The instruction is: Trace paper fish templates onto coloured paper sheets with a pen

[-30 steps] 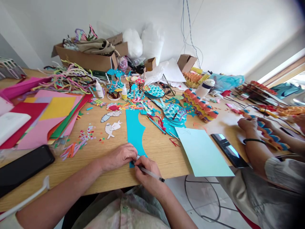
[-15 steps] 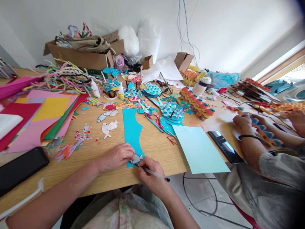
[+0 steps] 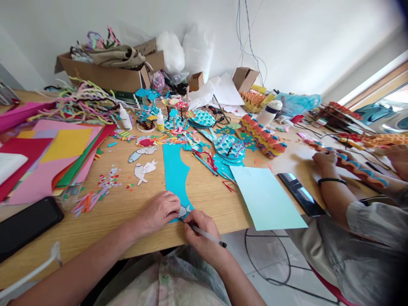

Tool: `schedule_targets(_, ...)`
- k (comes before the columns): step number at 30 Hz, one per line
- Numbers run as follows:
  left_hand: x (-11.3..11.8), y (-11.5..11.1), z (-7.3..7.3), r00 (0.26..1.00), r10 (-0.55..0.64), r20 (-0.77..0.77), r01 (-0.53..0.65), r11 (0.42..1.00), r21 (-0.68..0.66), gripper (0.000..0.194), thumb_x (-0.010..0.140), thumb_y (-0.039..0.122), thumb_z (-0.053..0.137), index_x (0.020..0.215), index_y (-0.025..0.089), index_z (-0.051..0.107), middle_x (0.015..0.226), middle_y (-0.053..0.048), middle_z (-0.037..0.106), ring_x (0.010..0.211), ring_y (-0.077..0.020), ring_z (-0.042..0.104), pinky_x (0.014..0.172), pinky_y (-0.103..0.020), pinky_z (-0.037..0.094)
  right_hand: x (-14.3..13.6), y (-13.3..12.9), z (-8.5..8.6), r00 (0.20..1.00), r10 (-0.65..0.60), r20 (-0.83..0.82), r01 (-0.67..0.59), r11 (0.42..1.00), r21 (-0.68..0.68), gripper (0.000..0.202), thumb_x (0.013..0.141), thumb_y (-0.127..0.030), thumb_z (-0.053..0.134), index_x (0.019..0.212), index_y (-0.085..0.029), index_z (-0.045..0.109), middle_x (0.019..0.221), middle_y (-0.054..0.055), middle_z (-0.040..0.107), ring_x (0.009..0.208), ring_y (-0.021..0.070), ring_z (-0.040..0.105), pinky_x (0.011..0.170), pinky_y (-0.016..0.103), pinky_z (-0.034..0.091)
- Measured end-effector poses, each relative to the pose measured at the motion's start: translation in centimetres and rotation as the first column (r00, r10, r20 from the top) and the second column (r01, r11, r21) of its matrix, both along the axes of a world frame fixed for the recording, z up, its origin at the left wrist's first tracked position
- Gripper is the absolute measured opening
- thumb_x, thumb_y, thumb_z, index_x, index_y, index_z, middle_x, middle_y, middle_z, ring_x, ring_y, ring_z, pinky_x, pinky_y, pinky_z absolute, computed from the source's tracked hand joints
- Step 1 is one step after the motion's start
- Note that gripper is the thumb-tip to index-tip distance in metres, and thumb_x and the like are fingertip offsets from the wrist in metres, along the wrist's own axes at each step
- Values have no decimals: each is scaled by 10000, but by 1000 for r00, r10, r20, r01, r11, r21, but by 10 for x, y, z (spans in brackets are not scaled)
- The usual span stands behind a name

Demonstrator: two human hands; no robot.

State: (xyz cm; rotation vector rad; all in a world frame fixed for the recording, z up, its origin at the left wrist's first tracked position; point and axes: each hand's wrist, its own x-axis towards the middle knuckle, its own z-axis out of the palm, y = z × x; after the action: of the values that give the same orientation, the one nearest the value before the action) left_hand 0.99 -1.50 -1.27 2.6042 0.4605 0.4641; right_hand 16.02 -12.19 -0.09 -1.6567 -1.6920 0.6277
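Pen, slim, sat pinched in right hand; curled left hand held flat paper fish against blue sheet

Plain bright blue paper, a grey fish cutout with dark outlines and a black-ended translucent pen colour a tan, wood-grained table, alongside pale mint card, pink, red, yellow and green sheets and orange, yellow and purple scalloped craftwork
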Motion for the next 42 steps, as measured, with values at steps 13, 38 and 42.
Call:
schedule_targets(13, 0, 0, 0, 1000, -14, -10, 14, 1000, -15, 194, 879, 258, 499, 714, 171, 553, 775, -11, 576, 775, -156, 478, 706, -273, 355, 4, -1, 3, 999, -11, -34, 10, 1000, -21, 115, 681, -105, 462, 672, -198, 529, 602, -24, 553, 572, 114, 492, 566, 205, 357)
schedule_targets(38, -1, 1, 0, 999, -20, -40, 21, 1000, 17, 234, 908, 316, 433, 845, 241, 646, 831, -14, 587, 810, -160, 473, 715, -266, 354, 11, 14, 12, 984, -104, -143, 84, 987, -140, 102, 656, -126, 455, 591, -190, 502, 537, -43, 508, 494, 91, 421, 484, 192, 297)
schedule_targets(42, -1, 1, 1, 998, -17, -54, 19, 999, 27, 240, 914, 310, 418, 854, 239, 639, 838, -15, 585, 812, -160, 474, 708, -265, 356, 11, 15, 12, 978, -119, -172, 99, 988, -122, 100, 656, -142, 446, 581, -196, 484, 534, -39, 506, 498, 97, 432, 485, 196, 301)
